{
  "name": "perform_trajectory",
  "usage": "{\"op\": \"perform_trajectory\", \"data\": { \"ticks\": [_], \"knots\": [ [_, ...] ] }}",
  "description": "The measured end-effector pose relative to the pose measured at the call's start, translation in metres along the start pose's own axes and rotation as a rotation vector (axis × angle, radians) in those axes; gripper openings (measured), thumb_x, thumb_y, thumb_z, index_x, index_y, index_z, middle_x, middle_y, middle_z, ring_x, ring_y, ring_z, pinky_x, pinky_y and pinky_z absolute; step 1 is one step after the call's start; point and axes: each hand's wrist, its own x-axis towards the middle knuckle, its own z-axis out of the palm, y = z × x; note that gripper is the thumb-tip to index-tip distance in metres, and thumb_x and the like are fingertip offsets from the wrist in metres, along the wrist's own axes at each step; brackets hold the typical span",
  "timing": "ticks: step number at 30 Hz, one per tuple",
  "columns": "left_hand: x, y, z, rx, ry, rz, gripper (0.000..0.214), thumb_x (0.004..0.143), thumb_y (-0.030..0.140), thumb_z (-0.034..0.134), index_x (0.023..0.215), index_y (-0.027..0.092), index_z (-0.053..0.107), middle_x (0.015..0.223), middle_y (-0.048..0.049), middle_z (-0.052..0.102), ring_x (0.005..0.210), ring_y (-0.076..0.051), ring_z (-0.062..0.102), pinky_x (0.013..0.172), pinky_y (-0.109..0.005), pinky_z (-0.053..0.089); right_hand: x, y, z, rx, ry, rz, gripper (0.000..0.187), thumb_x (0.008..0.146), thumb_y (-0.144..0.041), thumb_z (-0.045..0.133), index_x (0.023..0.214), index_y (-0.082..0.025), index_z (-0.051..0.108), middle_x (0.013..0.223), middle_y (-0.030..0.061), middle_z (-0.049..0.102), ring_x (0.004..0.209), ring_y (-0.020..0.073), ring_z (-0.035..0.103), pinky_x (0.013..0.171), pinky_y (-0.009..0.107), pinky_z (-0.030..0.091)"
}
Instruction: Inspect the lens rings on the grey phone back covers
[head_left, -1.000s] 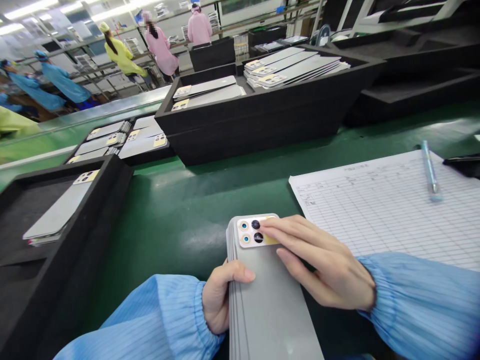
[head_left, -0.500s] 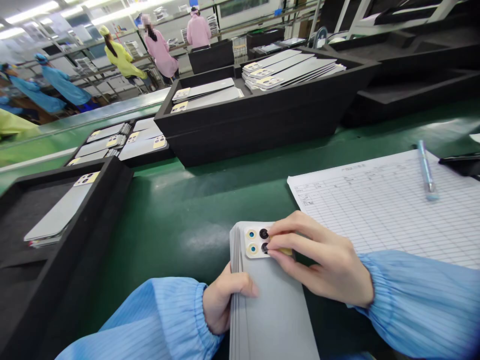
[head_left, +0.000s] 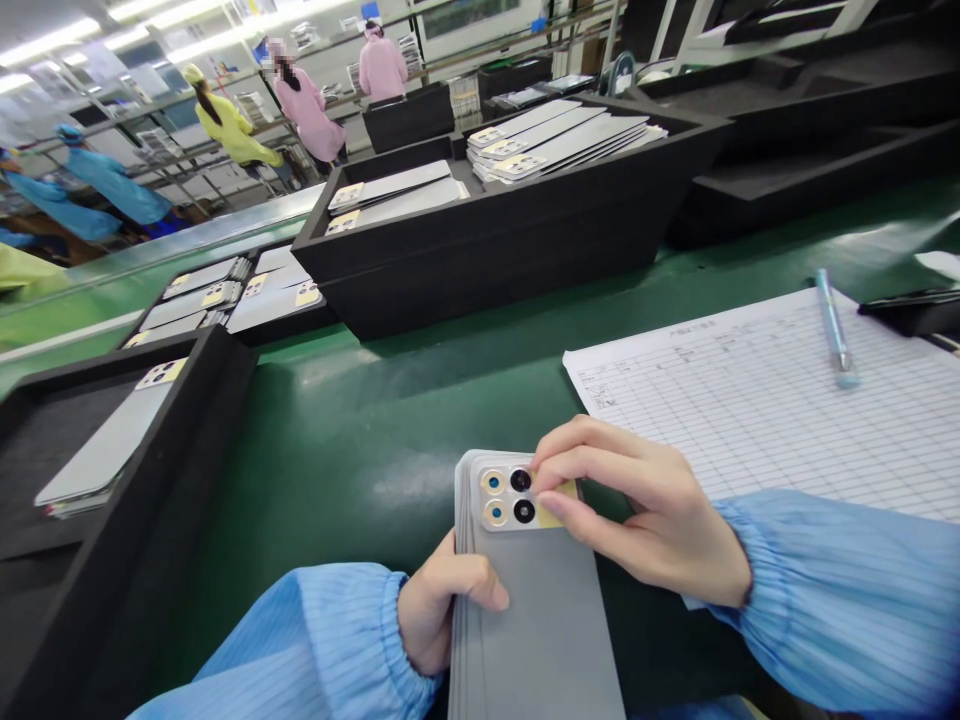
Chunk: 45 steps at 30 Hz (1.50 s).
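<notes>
My left hand (head_left: 454, 600) is wrapped round the left side of a stack of grey phone back covers (head_left: 540, 620), its thumb lying on the top one. The top cover's camera plate (head_left: 508, 497) has two ringed holes with blue centres and two black lens rings. My right hand (head_left: 630, 495) is over the plate's right part, thumb and fingertips bent close together beside the black rings. A yellow film (head_left: 553, 515) shows under the thumb. Whether the fingertips pinch anything is hidden.
A ruled paper form (head_left: 757, 400) with a pen (head_left: 835, 325) lies at right. A black tray (head_left: 480, 245) of covers stands ahead; another black tray (head_left: 202, 430) holding covers is at left. Several co-workers stand at far benches, including one person in pink (head_left: 382, 70).
My right fingertips have shifted off the lower black lens ring, which now shows fully. The left hand keeps its hold on the stack. The view has shifted slightly.
</notes>
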Motion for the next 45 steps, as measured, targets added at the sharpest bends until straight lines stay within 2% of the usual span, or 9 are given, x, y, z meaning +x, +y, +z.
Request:
{"op": "perform_trajectory", "data": {
  "ticks": [11,16,22,27,32,36,40,45],
  "knots": [
    [-0.0012,0.0001,0.0005,-0.018,0.007,-0.018,0.073,0.037,0.007,0.049,0.109,0.011,0.051,0.066,-0.0057,0.066,0.051,-0.018,0.059,0.046,-0.024,0.042,-0.0023,0.0024,0.0017,-0.028,0.026,-0.040,0.016,0.077,-0.006,0.051,0.084,-0.016,0.062,0.084,0.0049,0.057,0.071,0.0122,0.056,0.061,0.024,0.051],
    [-0.0019,-0.0015,-0.0010,0.000,-0.021,-0.003,0.071,0.038,0.008,0.048,0.108,0.011,0.052,0.069,-0.0051,0.066,0.058,-0.019,0.060,0.048,-0.023,0.040,-0.0034,0.0034,0.0014,-0.054,0.025,-0.050,0.014,0.077,-0.007,0.052,0.084,-0.015,0.061,0.085,0.0051,0.056,0.071,0.0119,0.056,0.061,0.024,0.051],
    [-0.0026,-0.0007,0.0012,0.050,-0.085,0.025,0.065,0.039,0.008,0.045,0.103,0.012,0.055,0.066,-0.0027,0.065,0.058,-0.019,0.060,0.047,-0.023,0.042,-0.0042,0.0043,0.0039,-0.094,0.054,-0.119,0.017,0.076,-0.004,0.052,0.086,-0.015,0.060,0.086,0.0055,0.056,0.071,0.0114,0.054,0.056,0.022,0.049],
    [-0.0009,0.0000,0.0023,0.058,-0.104,0.008,0.056,0.037,0.009,0.045,0.091,0.009,0.060,0.063,-0.0038,0.063,0.054,-0.017,0.059,0.045,-0.022,0.043,-0.0043,0.0037,0.0040,-0.098,0.063,-0.153,0.020,0.075,0.000,0.050,0.085,-0.016,0.058,0.082,0.0044,0.056,0.071,0.0115,0.050,0.057,0.022,0.046],
    [0.0005,-0.0008,0.0014,0.036,-0.090,-0.002,0.056,0.036,0.008,0.045,0.090,0.010,0.060,0.062,-0.0034,0.063,0.051,-0.016,0.057,0.043,-0.021,0.041,-0.0048,0.0063,0.0010,-0.179,-0.002,-0.240,0.022,0.077,0.000,0.047,0.078,-0.017,0.061,0.085,0.0053,0.053,0.068,0.0107,0.042,0.055,0.023,0.043],
    [0.0006,-0.0014,0.0007,0.006,-0.097,0.001,0.062,0.036,0.008,0.045,0.096,0.013,0.058,0.063,-0.0028,0.063,0.053,-0.016,0.058,0.045,-0.020,0.039,-0.0052,0.0083,0.0005,-0.252,-0.023,-0.311,0.023,0.079,-0.002,0.048,0.087,-0.019,0.061,0.086,0.0064,0.053,0.068,0.0122,0.041,0.055,0.024,0.044],
    [-0.0004,-0.0023,0.0010,0.026,-0.132,0.037,0.057,0.040,0.008,0.043,0.095,0.012,0.059,0.063,-0.0020,0.063,0.058,-0.017,0.059,0.051,-0.022,0.040,-0.0048,0.0090,-0.0004,-0.361,-0.026,-0.410,0.023,0.076,0.001,0.047,0.086,-0.015,0.060,0.085,0.0081,0.052,0.066,0.0130,0.043,0.053,0.027,0.043],
    [-0.0017,-0.0021,0.0014,0.044,-0.129,0.031,0.062,0.039,0.007,0.041,0.098,0.010,0.059,0.063,-0.0038,0.064,0.058,-0.020,0.060,0.051,-0.025,0.040,-0.0039,0.0102,-0.0034,-0.336,-0.046,-0.492,0.017,0.073,0.003,0.049,0.080,-0.009,0.059,0.077,0.0086,0.050,0.064,0.0136,0.042,0.050,0.029,0.040]
  ]
}}
